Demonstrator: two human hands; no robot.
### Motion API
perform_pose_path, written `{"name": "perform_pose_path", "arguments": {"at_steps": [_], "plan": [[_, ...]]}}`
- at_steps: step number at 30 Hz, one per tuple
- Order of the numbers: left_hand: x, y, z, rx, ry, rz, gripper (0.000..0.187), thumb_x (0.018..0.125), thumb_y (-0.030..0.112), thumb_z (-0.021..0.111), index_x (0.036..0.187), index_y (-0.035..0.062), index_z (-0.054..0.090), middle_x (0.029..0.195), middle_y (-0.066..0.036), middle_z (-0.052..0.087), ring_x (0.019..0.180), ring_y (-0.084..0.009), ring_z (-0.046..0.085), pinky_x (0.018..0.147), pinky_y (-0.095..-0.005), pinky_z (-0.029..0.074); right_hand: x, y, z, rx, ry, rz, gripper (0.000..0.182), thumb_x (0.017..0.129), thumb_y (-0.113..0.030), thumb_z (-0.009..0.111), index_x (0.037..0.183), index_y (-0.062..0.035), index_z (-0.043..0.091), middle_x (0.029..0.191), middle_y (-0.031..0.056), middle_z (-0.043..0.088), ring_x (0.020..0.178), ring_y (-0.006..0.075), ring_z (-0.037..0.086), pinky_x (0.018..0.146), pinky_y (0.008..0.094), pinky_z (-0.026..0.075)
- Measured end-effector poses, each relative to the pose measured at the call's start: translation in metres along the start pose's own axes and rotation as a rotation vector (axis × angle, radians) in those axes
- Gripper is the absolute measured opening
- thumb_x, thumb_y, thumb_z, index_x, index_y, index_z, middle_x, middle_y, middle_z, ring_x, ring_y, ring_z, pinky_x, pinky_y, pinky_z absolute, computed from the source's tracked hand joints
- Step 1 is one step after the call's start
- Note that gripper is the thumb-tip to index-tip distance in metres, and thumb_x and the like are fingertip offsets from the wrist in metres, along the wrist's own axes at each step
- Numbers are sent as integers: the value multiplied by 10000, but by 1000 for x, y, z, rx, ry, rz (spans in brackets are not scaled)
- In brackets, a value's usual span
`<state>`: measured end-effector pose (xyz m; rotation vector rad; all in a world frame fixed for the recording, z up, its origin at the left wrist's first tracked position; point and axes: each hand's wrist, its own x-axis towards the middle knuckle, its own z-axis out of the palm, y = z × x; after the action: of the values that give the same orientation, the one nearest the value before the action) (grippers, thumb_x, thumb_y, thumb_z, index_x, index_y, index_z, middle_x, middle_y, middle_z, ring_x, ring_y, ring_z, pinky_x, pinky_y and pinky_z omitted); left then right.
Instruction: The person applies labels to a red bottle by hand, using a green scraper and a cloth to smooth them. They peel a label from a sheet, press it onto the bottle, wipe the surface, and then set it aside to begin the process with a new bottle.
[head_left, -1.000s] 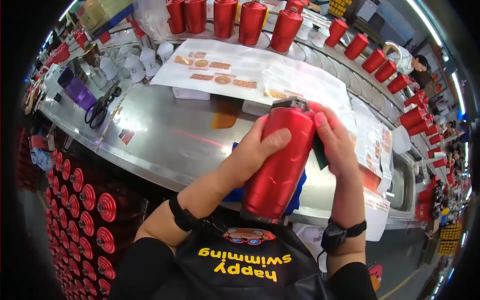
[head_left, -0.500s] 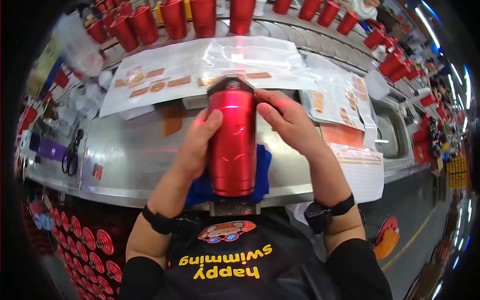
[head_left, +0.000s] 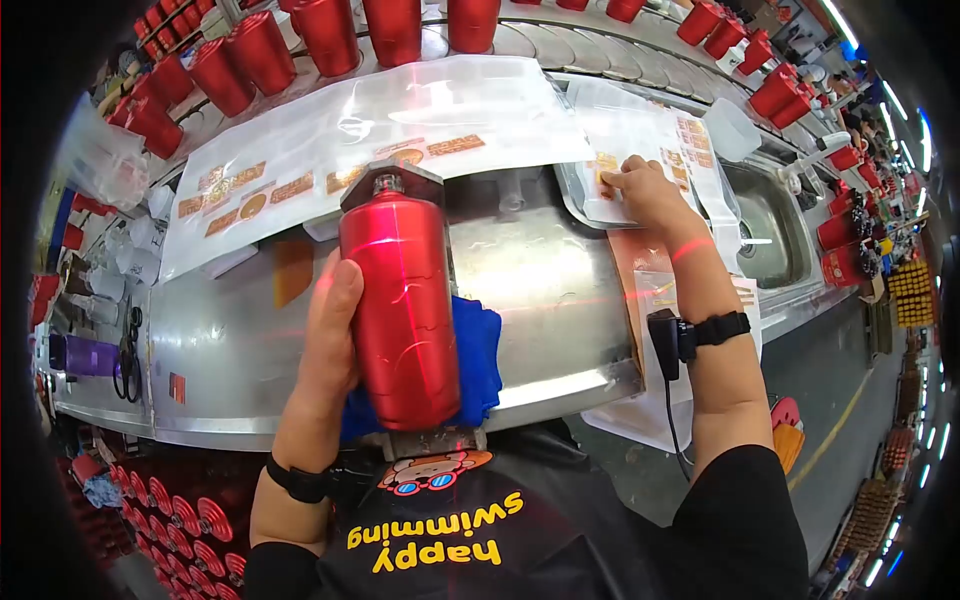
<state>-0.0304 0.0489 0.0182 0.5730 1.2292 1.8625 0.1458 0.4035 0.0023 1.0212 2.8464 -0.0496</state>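
Observation:
A shiny red bottle (head_left: 402, 310) stands tilted toward me at the near edge of the steel bench, with a dark angular piece (head_left: 390, 183) at its far end. My left hand (head_left: 330, 325) is wrapped round its left side. Beneath and beside the bottle lies a blue cloth (head_left: 477, 355). My right hand (head_left: 640, 192) reaches to a sheet with gold stickers (head_left: 675, 170) in a shallow tray, its thumb and fingertips pressed together at a sticker; whether they hold anything is too small to tell.
A large white sheet with gold stickers (head_left: 400, 110) spans the back of the bench. Behind it, red bottles (head_left: 330, 35) line a conveyor (head_left: 570, 50). A sink (head_left: 775, 225) is at the right. Scissors (head_left: 130, 355) and a purple object (head_left: 88, 356) lie at the far left.
My right hand has left the bottle's top and moved right to the stickers on the tray. The bottle, still in my left hand, appears further left, as the view has shifted.

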Motion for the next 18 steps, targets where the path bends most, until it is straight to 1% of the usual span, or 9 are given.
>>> {"name": "perform_pose_path", "arguments": {"at_steps": [3,6,9,11,12,15,18], "plan": [[0,0,1,41,-2,12,619,974,518,551,1309,4,465,1164,-121,622,1009,-162,642,858,-299,542,-8,-5,-6,-97,35,15,274,952,-163,546,1165,-182,717,1255,97,572,1155,322,535,944,414,497],[-1,1,-1,72,-31,3,627,981,532,524,1310,2,469,1162,-123,624,1007,-166,645,854,-301,545,-23,-4,3,-50,39,25,250,946,-263,575,1129,-194,730,1249,84,561,1214,301,503,974,493,483],[-2,2,2,94,-9,6,627,985,536,511,1307,-1,470,1156,-126,625,993,-170,650,844,-305,553,-34,0,2,47,44,-21,250,941,-246,600,1123,-145,738,1242,115,583,1168,330,520,960,410,484],[-3,0,3,95,25,10,622,987,531,510,1301,-3,472,1150,-128,627,983,-170,654,835,-308,558,-39,2,-2,131,19,-62,258,929,-263,622,1105,-117,743,1222,124,595,1160,333,521,975,404,471],[-4,1,3,91,6,2,613,989,527,507,1296,-3,475,1148,-129,627,977,-170,655,833,-309,560,-40,3,-3,171,8,-84,266,923,-272,634,1095,-102,746,1213,129,601,1156,335,521,982,401,465],[-5,3,3,86,-15,-1,588,997,515,500,1280,-1,484,1138,-129,630,962,-169,658,826,-313,563,-41,7,-2,181,14,-139,249,908,-298,635,1051,-134,756,1212,100,609,1192,307,517,996,393,476],[-6,1,2,90,20,14,567,1004,503,496,1266,-1,494,1123,-128,636,950,-168,661,819,-316,565,-40,12,-1,187,13,-181,196,879,-223,664,1022,-125,755,1194,92,616,1166,310,529,1003,388,468]]}}
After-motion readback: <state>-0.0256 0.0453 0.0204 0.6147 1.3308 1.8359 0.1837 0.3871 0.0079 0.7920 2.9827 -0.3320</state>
